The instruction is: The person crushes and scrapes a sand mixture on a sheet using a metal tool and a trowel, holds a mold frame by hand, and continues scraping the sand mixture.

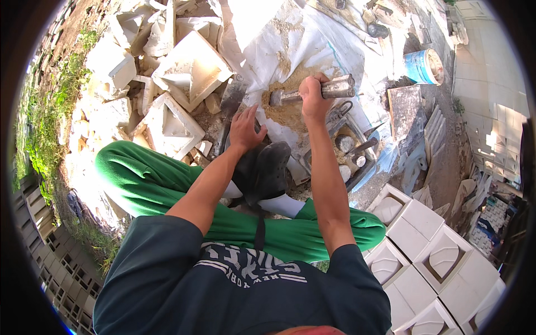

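Grey metal hammer [315,92] lies crosswise in front of the person, long axis left to right, its heavier end toward the right. The right hand [312,99] is clenched round its middle; the left hand [244,129], fingers spread, rests just below on a dark shoe [269,167]. Sand heap [285,111] on white sheeting [268,50] sits underneath. A blue-and-white bucket [423,66] stands far right.

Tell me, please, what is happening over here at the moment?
A person sits cross-legged on the ground. The right hand grips a metal hammer over a sandy pile on a white sheet. The left hand rests open near a trowel. Broken white moulded blocks lie ahead; intact ones are stacked on the right.
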The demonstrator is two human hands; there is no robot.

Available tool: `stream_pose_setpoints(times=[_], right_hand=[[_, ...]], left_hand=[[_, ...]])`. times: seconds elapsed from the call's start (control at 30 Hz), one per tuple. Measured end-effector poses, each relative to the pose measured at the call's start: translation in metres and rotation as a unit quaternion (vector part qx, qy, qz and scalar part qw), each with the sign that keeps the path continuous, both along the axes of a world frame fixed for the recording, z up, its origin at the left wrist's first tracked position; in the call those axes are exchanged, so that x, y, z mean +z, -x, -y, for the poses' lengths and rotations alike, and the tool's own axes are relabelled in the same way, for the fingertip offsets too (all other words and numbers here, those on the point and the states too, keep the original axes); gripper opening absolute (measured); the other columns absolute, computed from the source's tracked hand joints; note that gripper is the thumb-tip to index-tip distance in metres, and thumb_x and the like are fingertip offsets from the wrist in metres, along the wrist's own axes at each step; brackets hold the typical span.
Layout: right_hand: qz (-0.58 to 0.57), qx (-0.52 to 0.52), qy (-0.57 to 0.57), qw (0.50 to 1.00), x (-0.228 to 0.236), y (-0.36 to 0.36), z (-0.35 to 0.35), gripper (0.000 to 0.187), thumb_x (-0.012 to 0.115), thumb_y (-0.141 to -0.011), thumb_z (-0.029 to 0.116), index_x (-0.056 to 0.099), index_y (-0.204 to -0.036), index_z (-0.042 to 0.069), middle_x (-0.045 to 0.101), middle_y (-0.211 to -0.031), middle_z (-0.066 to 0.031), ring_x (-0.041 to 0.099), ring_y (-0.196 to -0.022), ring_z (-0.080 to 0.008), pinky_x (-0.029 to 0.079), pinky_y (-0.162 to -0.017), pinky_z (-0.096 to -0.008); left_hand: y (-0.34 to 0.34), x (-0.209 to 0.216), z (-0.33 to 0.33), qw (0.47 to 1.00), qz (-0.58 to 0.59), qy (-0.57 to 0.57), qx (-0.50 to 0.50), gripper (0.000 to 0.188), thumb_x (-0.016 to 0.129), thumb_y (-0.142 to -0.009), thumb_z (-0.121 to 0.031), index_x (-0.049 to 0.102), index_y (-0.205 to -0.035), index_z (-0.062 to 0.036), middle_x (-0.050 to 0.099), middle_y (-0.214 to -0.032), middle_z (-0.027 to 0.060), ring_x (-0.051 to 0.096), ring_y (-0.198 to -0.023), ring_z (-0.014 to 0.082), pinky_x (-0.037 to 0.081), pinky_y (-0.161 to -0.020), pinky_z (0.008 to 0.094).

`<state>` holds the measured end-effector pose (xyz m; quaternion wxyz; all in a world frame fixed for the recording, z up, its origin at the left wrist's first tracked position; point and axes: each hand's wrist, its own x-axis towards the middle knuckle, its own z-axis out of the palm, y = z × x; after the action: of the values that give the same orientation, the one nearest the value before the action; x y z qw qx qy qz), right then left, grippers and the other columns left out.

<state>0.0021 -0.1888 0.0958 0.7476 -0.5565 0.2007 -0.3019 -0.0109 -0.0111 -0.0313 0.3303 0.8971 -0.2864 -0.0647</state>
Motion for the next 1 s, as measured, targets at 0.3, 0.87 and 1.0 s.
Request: stream_pose_setpoints(times=[0.3, 0.87, 1.0], right_hand=[[0.118, -0.007, 0.062, 0.991, 0.093, 0.024, -0.018, 0.030, 0.048, -0.081, 0.001, 0.031, -0.059, 0.009, 0.036, -0.049, 0.0015, 0.029, -0.044, -0.0065, 0.026, -0.044, -0.0253], [0.029, 0.004, 0.169, 0.985, 0.005, 0.021, -0.024, 0.027, 0.049, -0.081, -0.002, 0.034, -0.061, 0.009, 0.035, -0.052, 0.0010, 0.029, -0.046, -0.0080, 0.027, -0.045, -0.0265], [0.002, -0.028, 0.055, 0.998, -0.015, -0.005, -0.012, 0.026, 0.053, -0.080, -0.002, 0.038, -0.062, 0.008, 0.035, -0.054, 0.0016, 0.029, -0.047, -0.0077, 0.026, -0.045, -0.0251]], left_hand=[[-0.002, -0.003, -0.014, 1.000, 0.010, -0.011, 0.010, 0.063, 0.060, -0.075, -0.030, 0.045, -0.130, -0.0036, 0.056, -0.120, 0.0162, 0.052, -0.113, 0.0288, 0.033, -0.103, 0.0404], [-0.001, -0.001, -0.006, 1.000, 0.016, -0.005, -0.016, 0.062, 0.060, -0.075, -0.031, 0.046, -0.128, -0.0030, 0.056, -0.120, 0.0148, 0.052, -0.112, 0.0291, 0.034, -0.102, 0.0406], [-0.003, -0.002, 0.000, 1.000, 0.004, -0.005, -0.006, 0.061, 0.060, -0.075, -0.031, 0.046, -0.128, -0.0027, 0.056, -0.120, 0.0155, 0.052, -0.112, 0.0291, 0.034, -0.101, 0.0406]])
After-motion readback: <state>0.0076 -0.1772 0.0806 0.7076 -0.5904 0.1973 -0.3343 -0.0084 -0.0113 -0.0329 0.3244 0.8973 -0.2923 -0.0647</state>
